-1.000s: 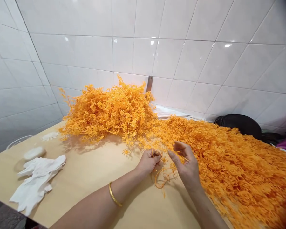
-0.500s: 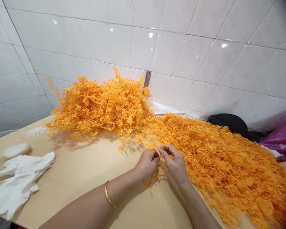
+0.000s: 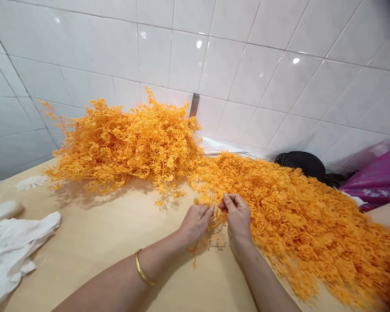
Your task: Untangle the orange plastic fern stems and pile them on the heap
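Observation:
My left hand (image 3: 196,223), with a gold bangle on its wrist, is closed in a pinch on an orange plastic sprig (image 3: 195,251) whose thin strands dangle below the fingers. Close beside it on the right, my right hand (image 3: 238,216) also pinches, thumb against forefinger, at the upper part of the orange strands. What exactly lies between its fingertips is too small to make out. Right behind the fingers spreads a long heap of loose orange sprigs (image 3: 289,203). Farther back on the left stands a taller bushy pile of orange sprigs (image 3: 126,147).
White gloves (image 3: 16,247) lie on the wooden table (image 3: 110,242) at left, by a pale oval object (image 3: 3,212) and a white petalled piece (image 3: 30,182). Against the tiled wall are a metal strip (image 3: 194,105), a black pouch (image 3: 303,164) and a magenta bag (image 3: 373,177).
My hands have drawn slightly apart, the right one rising a little from the left. The whole view has shifted, so the things on the table appear farther left.

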Demonstrator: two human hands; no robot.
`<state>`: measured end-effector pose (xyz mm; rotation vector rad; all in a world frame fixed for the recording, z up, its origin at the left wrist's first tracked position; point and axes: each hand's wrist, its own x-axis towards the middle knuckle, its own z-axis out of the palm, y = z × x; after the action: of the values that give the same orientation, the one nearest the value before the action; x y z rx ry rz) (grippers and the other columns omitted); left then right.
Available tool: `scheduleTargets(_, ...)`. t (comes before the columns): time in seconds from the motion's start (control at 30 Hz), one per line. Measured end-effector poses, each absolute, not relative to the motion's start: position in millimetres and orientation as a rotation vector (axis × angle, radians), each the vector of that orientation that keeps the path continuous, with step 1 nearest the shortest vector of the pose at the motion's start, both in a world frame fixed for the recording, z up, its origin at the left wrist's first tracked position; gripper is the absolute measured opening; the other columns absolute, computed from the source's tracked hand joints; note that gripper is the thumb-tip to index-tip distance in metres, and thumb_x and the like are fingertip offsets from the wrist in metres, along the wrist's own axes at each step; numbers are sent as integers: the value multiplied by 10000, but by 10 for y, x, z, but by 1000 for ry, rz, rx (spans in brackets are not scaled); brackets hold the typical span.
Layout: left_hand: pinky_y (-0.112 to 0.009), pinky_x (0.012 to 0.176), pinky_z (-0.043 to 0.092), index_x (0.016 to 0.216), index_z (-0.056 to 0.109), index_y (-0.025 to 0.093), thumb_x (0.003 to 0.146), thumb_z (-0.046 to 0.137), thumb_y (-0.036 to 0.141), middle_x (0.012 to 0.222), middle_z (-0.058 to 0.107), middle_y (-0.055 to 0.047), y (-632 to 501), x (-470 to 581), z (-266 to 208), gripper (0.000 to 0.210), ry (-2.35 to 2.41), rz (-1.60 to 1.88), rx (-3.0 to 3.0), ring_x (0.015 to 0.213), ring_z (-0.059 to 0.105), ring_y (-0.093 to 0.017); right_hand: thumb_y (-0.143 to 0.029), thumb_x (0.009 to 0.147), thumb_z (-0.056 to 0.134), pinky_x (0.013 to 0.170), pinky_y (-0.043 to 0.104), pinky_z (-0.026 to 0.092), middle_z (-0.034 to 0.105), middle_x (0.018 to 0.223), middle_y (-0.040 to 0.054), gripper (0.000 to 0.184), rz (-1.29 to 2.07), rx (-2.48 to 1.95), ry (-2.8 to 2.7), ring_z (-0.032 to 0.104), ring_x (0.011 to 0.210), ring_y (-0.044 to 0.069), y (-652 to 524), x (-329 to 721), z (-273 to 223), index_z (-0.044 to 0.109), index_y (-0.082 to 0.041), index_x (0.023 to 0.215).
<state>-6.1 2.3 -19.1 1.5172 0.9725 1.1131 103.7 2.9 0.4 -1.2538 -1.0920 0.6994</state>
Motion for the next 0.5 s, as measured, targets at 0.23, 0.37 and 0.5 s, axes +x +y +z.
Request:
scheduleTargets(0.23, -257, 437, 129, 401, 274, 185, 744, 397, 465, 387, 188, 51, -19, -105, -192, 460, 1072, 1096, 1551, 395, 158, -69, -399, 656, 545, 438, 238, 403, 476, 490, -66, 233, 626, -1230, -620, 495, 420, 97, 139, 1486, 287, 414, -206, 644)
scheduleTargets(0.37, -247, 429, 145, 421, 342, 182, 708, 434, 503, 384, 215, 53, -15, -116, -199, 440, 1039, 1110, 1438, 398, 193, -71, -372, 632, 580, 433, 230, 382, 501, 513, -56, 217, 649, -1246, -833, 473, 419, 88, 87, 1618, 440, 485, -206, 733)
scheduleTargets(0.5, -237, 439, 201, 462, 451, 173, 709, 450, 474, 371, 278, 43, 8, -92, -204, 389, 1029, 1172, 1293, 415, 287, -90, -360, 636, 582, 497, 238, 386, 487, 536, -43, 303, 796, -1233, -1066, 463, 490, 92, 26, 1402, 426, 565, -189, 885)
